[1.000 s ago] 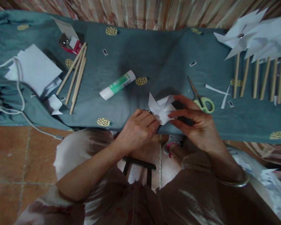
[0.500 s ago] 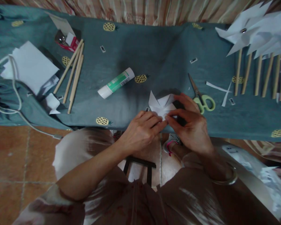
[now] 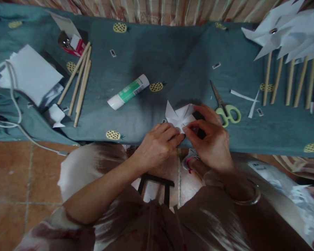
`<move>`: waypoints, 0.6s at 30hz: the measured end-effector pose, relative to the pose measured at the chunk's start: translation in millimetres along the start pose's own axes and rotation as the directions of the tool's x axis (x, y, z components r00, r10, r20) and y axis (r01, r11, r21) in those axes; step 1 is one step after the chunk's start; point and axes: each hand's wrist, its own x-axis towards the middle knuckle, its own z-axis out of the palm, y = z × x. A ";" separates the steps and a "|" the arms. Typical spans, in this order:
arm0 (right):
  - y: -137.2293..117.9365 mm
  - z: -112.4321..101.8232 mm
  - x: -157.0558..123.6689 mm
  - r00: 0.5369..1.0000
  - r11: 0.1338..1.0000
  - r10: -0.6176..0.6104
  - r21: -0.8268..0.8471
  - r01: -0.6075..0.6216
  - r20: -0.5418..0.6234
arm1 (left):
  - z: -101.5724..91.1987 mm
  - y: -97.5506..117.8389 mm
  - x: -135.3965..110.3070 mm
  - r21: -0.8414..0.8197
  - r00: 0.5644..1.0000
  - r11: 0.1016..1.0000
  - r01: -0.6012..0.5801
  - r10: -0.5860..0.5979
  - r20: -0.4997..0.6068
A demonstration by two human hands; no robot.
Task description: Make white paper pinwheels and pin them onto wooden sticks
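A white paper pinwheel (image 3: pixel 181 114), with folded pointed blades, lies near the front edge of the cloth-covered table. My left hand (image 3: pixel 162 141) grips its lower left side, fingers curled and pressed together. From the right, my right hand (image 3: pixel 210 136) holds the same paper, thumb and index finger meeting close to its centre and other fingers along its right blade. Whether a small part is pinched between those fingertips cannot be made out. Just right of this hand lie scissors (image 3: pixel 226 111) with light green handles. A glue stick (image 3: pixel 128 91) rests to the upper left.
Finished paper pinwheels (image 3: pixel 274 31) on wooden sticks lie at the right, near thin paper strips (image 3: pixel 244 96). On the left are loose wooden sticks (image 3: pixel 81 87), a red box (image 3: pixel 78 48) of metal fasteners, stacked white paper (image 3: pixel 31 73) and a white cable (image 3: pixel 15 90).
The view has shifted slightly. My right thumb and index finger have moved a little at the pinwheel's centre; both hands keep hold of the paper.
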 end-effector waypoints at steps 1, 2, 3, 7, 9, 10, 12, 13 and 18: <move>-0.5 0.4 -0.1 1.000 1.000 0.000 0.003 0.000 -0.010 | 0.1 0.0 -0.2 -0.001 1.000 1.000 0.002 -0.002 -0.001; -1.1 0.7 -0.1 1.000 1.000 0.002 0.005 -0.002 -0.019 | 0.2 -0.1 -0.5 -0.002 1.000 1.000 0.004 -0.004 0.001; -1.7 1.0 0.0 1.000 1.000 0.004 0.005 -0.004 -0.025 | 0.4 -0.1 -0.8 -0.001 1.000 1.000 0.006 -0.006 0.005; -3.3 1.6 0.2 1.000 1.000 0.009 -0.002 -0.009 -0.028 | 0.7 -0.1 -1.5 -0.004 1.000 1.000 0.008 -0.008 0.003; -3.7 1.8 0.2 1.000 1.000 0.011 -0.004 -0.011 -0.028 | 0.6 -0.3 -1.3 -0.011 1.000 1.000 0.007 -0.008 -0.014; -3.8 2.0 0.2 0.999 1.000 0.011 -0.007 -0.012 -0.032 | 0.6 -0.4 -1.2 -0.014 1.000 1.000 0.007 -0.007 -0.020; -4.0 2.5 0.0 0.999 1.000 0.007 -0.015 -0.008 -0.043 | 0.7 -0.5 -0.8 -0.018 1.000 1.000 0.006 -0.006 -0.025; -4.0 2.7 -0.1 0.999 1.000 0.004 -0.019 -0.005 -0.048 | 0.8 -0.5 -0.8 -0.018 1.000 1.000 0.006 -0.007 -0.025; -4.1 3.3 -0.8 0.998 1.000 -0.005 -0.018 0.004 -0.064 | 1.0 -0.4 -0.9 -0.014 1.000 1.000 0.013 -0.013 -0.006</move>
